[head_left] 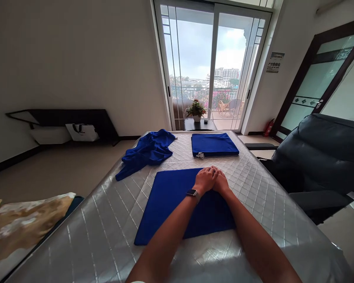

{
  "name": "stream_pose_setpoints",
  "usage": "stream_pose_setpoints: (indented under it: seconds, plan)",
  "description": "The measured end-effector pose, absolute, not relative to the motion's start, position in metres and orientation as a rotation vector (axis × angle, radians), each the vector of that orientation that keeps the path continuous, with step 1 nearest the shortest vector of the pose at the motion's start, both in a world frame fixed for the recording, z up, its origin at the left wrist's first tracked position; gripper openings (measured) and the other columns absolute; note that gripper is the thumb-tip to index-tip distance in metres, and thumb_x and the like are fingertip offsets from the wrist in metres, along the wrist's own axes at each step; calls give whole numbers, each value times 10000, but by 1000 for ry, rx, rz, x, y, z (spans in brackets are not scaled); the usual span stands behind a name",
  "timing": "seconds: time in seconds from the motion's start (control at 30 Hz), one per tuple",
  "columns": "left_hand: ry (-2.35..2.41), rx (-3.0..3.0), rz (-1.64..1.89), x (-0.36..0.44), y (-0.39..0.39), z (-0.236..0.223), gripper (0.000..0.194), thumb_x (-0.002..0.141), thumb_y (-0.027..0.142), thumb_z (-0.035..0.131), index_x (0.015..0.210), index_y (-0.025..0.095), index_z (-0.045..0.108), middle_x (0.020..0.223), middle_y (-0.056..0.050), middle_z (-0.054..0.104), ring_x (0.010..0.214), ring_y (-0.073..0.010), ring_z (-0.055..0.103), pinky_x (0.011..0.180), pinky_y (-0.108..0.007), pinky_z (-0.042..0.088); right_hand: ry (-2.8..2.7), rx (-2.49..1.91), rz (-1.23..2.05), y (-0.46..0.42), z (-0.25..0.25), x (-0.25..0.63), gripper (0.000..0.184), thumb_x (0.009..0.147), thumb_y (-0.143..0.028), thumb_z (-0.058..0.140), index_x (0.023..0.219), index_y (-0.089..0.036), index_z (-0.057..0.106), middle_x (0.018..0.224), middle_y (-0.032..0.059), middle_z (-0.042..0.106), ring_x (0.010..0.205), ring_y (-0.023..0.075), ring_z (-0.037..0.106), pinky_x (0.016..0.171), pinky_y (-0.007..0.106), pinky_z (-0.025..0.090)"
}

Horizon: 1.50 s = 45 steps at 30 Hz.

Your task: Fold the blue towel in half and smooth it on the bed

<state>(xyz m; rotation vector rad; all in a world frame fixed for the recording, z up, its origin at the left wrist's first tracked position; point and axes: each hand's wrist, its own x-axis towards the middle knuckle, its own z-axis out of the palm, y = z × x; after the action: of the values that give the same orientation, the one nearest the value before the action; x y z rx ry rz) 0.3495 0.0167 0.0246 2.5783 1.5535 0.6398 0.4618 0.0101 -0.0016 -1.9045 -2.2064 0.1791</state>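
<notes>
A dark blue cloth (168, 204), folded into a flat rectangle, lies on the silver quilted mattress in front of me. My left hand (205, 179), with a watch (192, 192) on the wrist, rests on the cloth near its far right corner. Its fingers point right and meet my right hand (220, 181), which lies against the same corner. The fingers of both hands look laid down on the fabric, partly overlapping, so the tips are hard to make out. Farther back are a neatly folded blue cloth (214, 144) with a white tag and a crumpled blue cloth (150, 149).
The mattress (112, 220) fills the foreground. A black armchair (324, 153) stands close on the right. Patterned bedding (26, 224) is at the lower left. Beyond the far edge, a potted plant (196, 110) sits on a small table before sliding glass doors (191, 51).
</notes>
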Motion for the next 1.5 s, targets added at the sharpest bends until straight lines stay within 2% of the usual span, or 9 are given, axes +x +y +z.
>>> stream_pose_setpoints:
  seconds: [0.1,0.23,0.33,0.5,0.7,0.87,1.0,1.2,1.5]
  plan:
    - [1546,2552,654,362,21,16,503,1072,489,290,1343,226,622,1405,-126,641,1313,-217,574,1113,-370,427,-2231,-1905,161,11,-5,464,634,1006,-306,433,1607,-137,319,1668,104,289,1549,205,220,1255,327,120]
    - [1605,2515,608,338,29,2,549,1072,490,276,1436,187,553,1493,-149,570,1410,-255,489,1185,-443,354,-2156,-1921,178,14,-6,460,594,1036,-304,312,1600,-118,329,1668,96,294,1543,195,237,1250,353,155]
    - [1643,2505,563,310,31,-4,607,1059,531,274,1463,158,533,1536,-168,521,1466,-287,421,1223,-476,295,-2098,-1948,192,15,-5,457,611,1051,-383,263,1598,-122,337,1662,82,311,1538,195,251,1252,368,153]
    - [1785,2478,433,257,29,-3,701,1044,591,219,1517,138,467,1591,-158,451,1510,-280,350,1250,-461,245,-2088,-1963,220,15,-4,456,644,1047,-420,266,1606,-104,307,1670,81,291,1546,186,226,1256,353,120]
    - [1974,2355,356,181,25,2,688,1043,590,214,1537,171,444,1615,-152,410,1525,-270,321,1252,-474,233,-2095,-1964,217,15,-6,458,643,1047,-422,256,1605,-106,315,1668,75,297,1543,186,234,1255,341,121]
    - [2013,2340,355,137,19,-3,750,1040,602,194,1551,93,401,1629,-177,369,1535,-276,295,1259,-468,217,-2110,-1975,197,17,-9,460,653,1047,-433,249,1610,-105,299,1673,69,285,1546,185,227,1259,343,120]
    - [2032,2314,390,128,19,-8,809,1030,626,173,1557,44,370,1643,-198,323,1544,-277,269,1263,-444,216,-2137,-1980,184,18,-12,462,658,1051,-444,234,1615,-109,285,1678,65,271,1551,176,209,1260,339,119]
    - [2044,2301,424,132,19,-11,832,1017,657,160,1559,65,380,1643,-189,328,1545,-285,265,1260,-448,222,-2176,-2000,167,19,-15,462,670,1053,-451,209,1618,-94,264,1688,65,233,1560,172,176,1265,351,110]
    - [2045,2317,429,133,19,-10,851,1020,644,168,1550,10,367,1635,-221,333,1544,-299,266,1261,-438,211,-2232,-2052,108,7,-1,461,662,1054,-406,175,1630,-83,199,1698,67,182,1571,186,122,1269,390,83]
